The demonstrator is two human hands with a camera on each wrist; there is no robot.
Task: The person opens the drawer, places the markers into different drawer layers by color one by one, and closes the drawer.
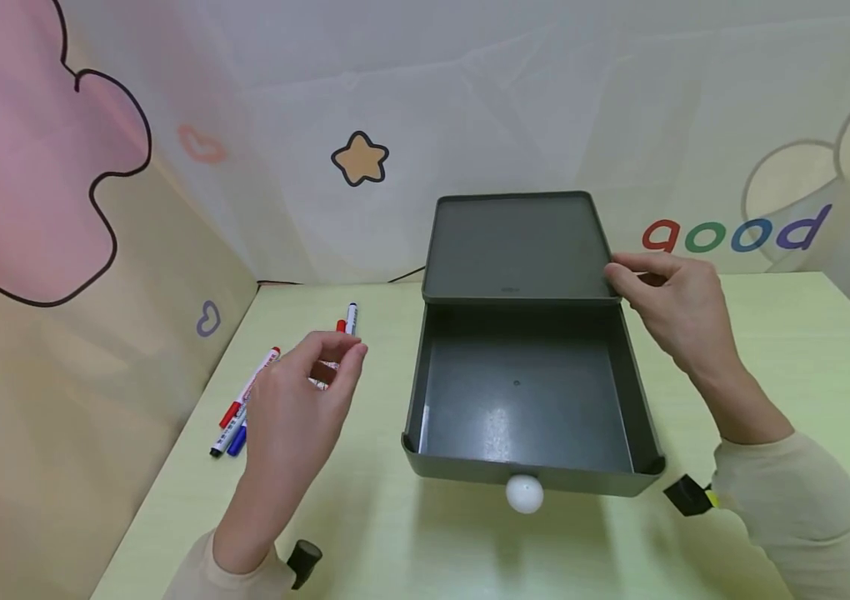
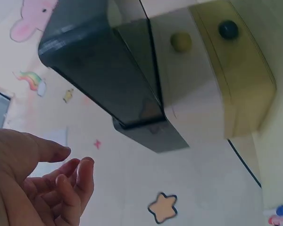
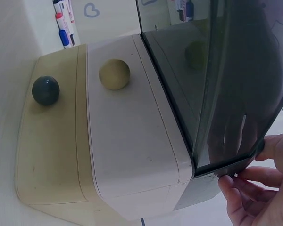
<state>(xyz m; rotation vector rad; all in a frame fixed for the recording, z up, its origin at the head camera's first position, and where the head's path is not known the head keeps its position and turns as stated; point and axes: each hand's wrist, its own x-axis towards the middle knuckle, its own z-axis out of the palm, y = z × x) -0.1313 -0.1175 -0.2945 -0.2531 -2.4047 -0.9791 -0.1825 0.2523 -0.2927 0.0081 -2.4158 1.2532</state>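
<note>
A grey drawer (image 1: 526, 408) with a white knob (image 1: 525, 494) is pulled out toward me, its inside bare. Behind it lies the flat grey top (image 1: 518, 250) of the drawer unit. My right hand (image 1: 680, 312) is at the right edge of that top, thumb and fingers pinching it; the right wrist view shows the fingers (image 3: 231, 181) at the unit's dark corner. To the left of the drawer, my left hand (image 1: 290, 408) hangs in the air with loosely bent fingers, holding nothing and apart from the unit.
Below the grey tier sit a white drawer (image 3: 137, 127) with a beige knob and a yellow drawer (image 3: 52, 150) with a dark knob. Several red, blue and black markers (image 1: 251, 387) lie on the table (image 1: 365, 533) at left, partly behind my left hand. A printed backdrop (image 1: 500, 100) stands behind.
</note>
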